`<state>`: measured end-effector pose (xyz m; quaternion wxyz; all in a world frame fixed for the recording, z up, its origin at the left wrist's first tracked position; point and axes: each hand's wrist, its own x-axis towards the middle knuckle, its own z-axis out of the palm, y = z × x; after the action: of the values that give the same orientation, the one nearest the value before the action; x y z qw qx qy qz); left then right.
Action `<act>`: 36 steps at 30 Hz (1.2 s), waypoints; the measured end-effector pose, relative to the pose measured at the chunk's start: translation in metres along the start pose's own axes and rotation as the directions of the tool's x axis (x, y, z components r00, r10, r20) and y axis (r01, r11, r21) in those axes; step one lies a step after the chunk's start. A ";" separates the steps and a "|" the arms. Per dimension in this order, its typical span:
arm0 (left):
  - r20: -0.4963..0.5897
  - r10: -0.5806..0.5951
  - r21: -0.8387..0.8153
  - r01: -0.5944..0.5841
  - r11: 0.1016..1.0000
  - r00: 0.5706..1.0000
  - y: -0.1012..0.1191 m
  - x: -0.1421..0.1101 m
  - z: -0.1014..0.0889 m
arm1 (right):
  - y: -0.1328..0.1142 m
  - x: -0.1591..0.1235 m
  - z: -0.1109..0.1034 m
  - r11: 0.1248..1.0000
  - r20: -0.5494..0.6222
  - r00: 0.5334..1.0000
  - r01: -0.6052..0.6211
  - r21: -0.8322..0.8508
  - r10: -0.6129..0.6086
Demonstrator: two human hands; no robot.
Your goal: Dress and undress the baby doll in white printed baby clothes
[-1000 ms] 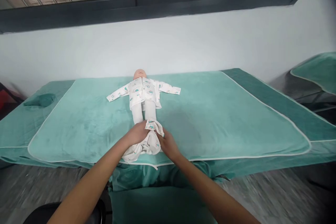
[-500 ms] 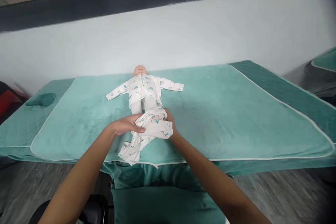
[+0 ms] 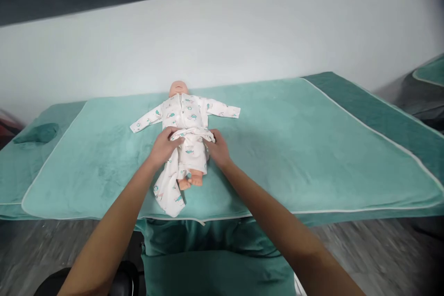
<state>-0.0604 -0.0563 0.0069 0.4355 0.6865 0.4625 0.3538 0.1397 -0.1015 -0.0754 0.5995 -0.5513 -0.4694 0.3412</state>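
A baby doll [image 3: 178, 87] lies on its back, arms spread, in a white printed shirt [image 3: 182, 110]. Matching baby trousers [image 3: 192, 150] lie over its legs; both bare feet [image 3: 196, 178] show below one part of the cloth. The other trouser leg [image 3: 169, 192] trails loose to the left of the feet. My left hand [image 3: 164, 147] is closed on the left side of the bunched waistband, thumb on top. On the right side of the waistband, my right hand [image 3: 217, 147] pinches the cloth the same way. The doll's upper legs are hidden under the trousers.
The doll lies on a bed with a light green plush cover [image 3: 294, 148] edged in white piping. A white wall [image 3: 222, 37] rises behind it. A dark green bolster [image 3: 36, 133] lies at the left end, and a black stool [image 3: 123, 277] stands below.
Both hands have moved away from me, up the doll's legs, with the trousers. The cloth has spread from a bunch, and the doll's feet now show. The view has tilted down slightly.
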 end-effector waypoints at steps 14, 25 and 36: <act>-0.054 -0.145 -0.532 0.094 0.841 0.988 -0.014 0.007 0.000 | -0.090 0.064 0.036 0.997 0.791 0.610 0.007 -0.071 0.051; 0.218 -0.057 -0.437 0.150 0.887 0.974 -0.036 0.001 -0.007 | -0.052 0.061 0.040 0.685 0.688 0.690 -0.615 0.392 0.226; -0.109 -0.161 -0.643 0.054 0.764 0.981 -0.023 0.007 0.006 | -0.053 0.059 0.035 0.868 0.817 0.576 -0.404 0.289 -0.004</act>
<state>-0.0600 -0.0475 -0.0160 0.6239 0.4403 0.3869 0.5169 0.1199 -0.0433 -0.0140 0.3915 -0.2385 -0.5273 0.7154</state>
